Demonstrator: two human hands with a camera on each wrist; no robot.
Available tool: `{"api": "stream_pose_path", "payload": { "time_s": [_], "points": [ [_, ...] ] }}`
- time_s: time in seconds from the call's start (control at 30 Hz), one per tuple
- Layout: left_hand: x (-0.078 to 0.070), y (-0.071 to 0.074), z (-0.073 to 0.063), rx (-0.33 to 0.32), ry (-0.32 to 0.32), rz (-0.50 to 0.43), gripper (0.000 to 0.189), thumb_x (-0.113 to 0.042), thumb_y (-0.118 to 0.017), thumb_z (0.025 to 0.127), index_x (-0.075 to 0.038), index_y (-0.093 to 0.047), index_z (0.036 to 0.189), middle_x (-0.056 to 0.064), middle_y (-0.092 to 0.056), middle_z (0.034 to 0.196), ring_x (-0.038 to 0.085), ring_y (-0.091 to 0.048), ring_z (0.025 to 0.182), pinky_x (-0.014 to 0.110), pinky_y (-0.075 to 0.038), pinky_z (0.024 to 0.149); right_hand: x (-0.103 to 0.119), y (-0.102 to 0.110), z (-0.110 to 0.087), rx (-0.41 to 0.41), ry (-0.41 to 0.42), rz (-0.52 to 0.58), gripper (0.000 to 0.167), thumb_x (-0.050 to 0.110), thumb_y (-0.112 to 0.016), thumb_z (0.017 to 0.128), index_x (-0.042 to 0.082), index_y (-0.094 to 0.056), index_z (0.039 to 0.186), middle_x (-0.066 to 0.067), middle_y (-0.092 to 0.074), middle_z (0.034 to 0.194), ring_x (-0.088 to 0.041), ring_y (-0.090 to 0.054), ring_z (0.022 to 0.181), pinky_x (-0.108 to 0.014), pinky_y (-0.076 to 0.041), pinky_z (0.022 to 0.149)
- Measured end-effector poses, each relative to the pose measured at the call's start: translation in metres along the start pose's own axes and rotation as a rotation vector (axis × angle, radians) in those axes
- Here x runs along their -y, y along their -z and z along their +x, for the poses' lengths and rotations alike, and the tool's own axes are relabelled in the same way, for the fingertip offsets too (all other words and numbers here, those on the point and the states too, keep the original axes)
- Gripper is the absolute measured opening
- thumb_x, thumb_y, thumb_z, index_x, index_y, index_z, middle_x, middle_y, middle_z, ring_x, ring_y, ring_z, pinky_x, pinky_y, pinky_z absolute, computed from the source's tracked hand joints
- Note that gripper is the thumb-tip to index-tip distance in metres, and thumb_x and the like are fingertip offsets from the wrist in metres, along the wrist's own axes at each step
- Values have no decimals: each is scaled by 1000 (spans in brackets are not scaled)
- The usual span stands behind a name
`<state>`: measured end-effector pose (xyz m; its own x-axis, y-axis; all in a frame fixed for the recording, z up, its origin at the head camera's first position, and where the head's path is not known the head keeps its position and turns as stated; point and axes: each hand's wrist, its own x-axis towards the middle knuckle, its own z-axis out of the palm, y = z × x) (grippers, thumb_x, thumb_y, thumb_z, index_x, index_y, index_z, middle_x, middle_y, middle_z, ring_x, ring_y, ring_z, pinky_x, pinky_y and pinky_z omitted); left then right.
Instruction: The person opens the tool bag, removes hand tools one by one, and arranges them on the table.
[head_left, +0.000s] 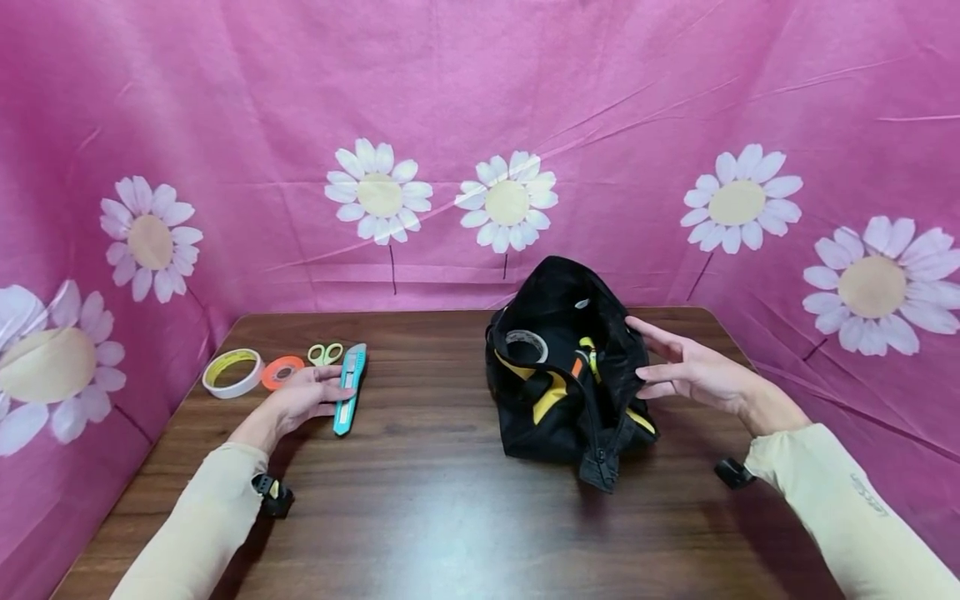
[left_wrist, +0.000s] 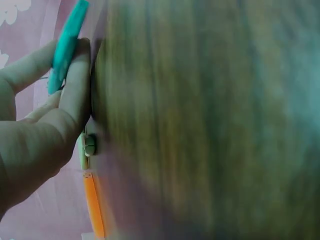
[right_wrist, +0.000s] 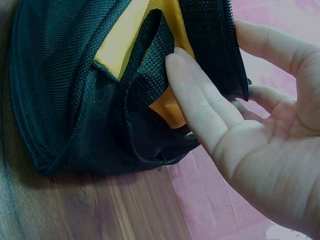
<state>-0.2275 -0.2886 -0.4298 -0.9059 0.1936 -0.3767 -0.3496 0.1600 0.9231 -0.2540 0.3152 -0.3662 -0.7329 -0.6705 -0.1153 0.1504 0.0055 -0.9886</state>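
A teal utility knife point(head_left: 349, 390) is held between the thumb and fingers of my left hand point(head_left: 300, 398), at the left of the table. The left wrist view shows the knife point(left_wrist: 67, 47) on edge between the fingertips. At the right, a black tool bag point(head_left: 536, 425) with yellow trim stands with its mouth unzipped. My right hand point(head_left: 697, 372) holds its right-side rim, with fingers on both sides of the zipper edge point(right_wrist: 239, 55) in the right wrist view. Inside the bag are a roll of tape point(head_left: 538, 340) and a yellow-and-black item point(head_left: 590, 358).
Left of the knife lie green-handled scissors point(head_left: 326, 354), an orange tape roll point(head_left: 282, 372) and a larger white tape roll point(head_left: 247, 385). The brown wooden table point(head_left: 420, 492) ends at a pink flowered cloth point(head_left: 442, 100) behind and at both sides.
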Motion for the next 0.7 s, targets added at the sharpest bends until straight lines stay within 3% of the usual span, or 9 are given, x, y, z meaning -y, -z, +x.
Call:
{"api": "stream_pose_path", "payload": {
  "time_s": [0.2, 0.3, 0.53, 0.7],
  "points": [
    [-5, 3, 0, -5, 28, 36, 74, -7, -64, 100, 13, -18, 154, 16, -59, 131, 8, -64, 96, 35, -57, 91, -2, 1, 0, 8, 12, 19, 89, -11, -52, 100, 19, 1, 164, -22, 5, 162, -24, -61, 122, -51, -53, 96],
    [-8, 4, 3, -18, 39, 69, 72, -8, -64, 100, 14, -20, 153, 14, -61, 126, 13, -65, 99, 36, -57, 93, -3, 2, 0, 14, 17, 28, 89, -11, -52, 100, 19, 1, 164, -20, 3, 162, -23, -61, 122, -51, -53, 96],
    [-13, 9, 3, -87, 81, 224, 73, -11, -64, 100, 15, -22, 153, 30, -41, 145, 34, -49, 123, 42, -55, 96, -4, 2, -2, 9, 10, 31, 88, -11, -51, 100, 20, 1, 164, -20, 3, 162, -24, -61, 122, -52, -53, 97],
    [-16, 6, 4, -114, 113, 253, 71, -11, -64, 100, 11, -24, 154, 33, -34, 153, 40, -46, 131, 43, -53, 100, -3, 2, -2, -4, 0, 27, 88, -10, -52, 100, 21, 0, 164, -21, 1, 162, -24, -62, 122, -53, -52, 97]
  ]
}}
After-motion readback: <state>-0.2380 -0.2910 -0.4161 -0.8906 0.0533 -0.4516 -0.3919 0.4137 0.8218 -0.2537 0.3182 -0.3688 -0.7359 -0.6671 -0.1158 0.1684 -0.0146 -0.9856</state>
